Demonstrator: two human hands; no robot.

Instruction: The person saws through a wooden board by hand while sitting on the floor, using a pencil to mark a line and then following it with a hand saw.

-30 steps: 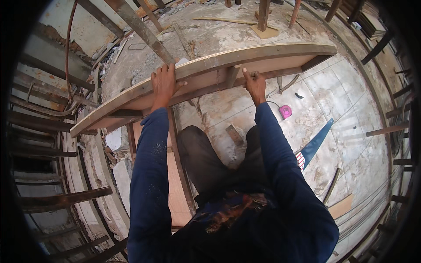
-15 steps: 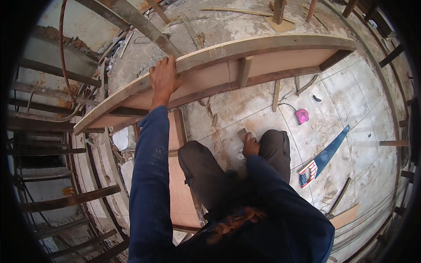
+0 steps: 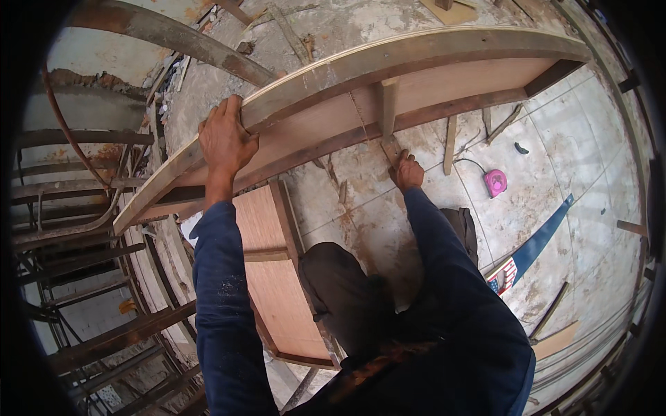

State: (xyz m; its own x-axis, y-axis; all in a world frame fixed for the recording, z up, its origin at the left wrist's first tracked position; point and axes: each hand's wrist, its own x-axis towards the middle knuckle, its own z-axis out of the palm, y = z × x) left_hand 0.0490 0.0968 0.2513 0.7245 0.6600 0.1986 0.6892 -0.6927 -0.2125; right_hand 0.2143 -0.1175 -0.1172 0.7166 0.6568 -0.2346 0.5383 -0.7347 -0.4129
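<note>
My left hand (image 3: 227,142) is closed over the upper edge of a long wooden-framed panel (image 3: 430,50), its fingers hooked across the rim. The panel stands tilted on edge, with pale plywood inside a dark timber frame and a short crosspiece (image 3: 389,111). In my right hand (image 3: 408,171) is a small brown wood block (image 3: 390,148), gripped low by the frame's bottom edge, close under the crosspiece. Whether the block touches the frame, I cannot tell. A second plywood panel (image 3: 272,304) with a similar frame lies beside my left knee.
On the tiled floor to the right are a pink tape measure (image 3: 495,182) and a handsaw (image 3: 544,240) with a blue blade. Loose wood sticks (image 3: 450,144) lie near the panel. Timber bars (image 3: 125,336) crowd the left side; a long beam (image 3: 173,38) slants behind the panel.
My right hand has reached forward from beside my knee to the panel's lower edge, carrying the wood block. My left hand still grips the top edge, now farther left and lower in view.
</note>
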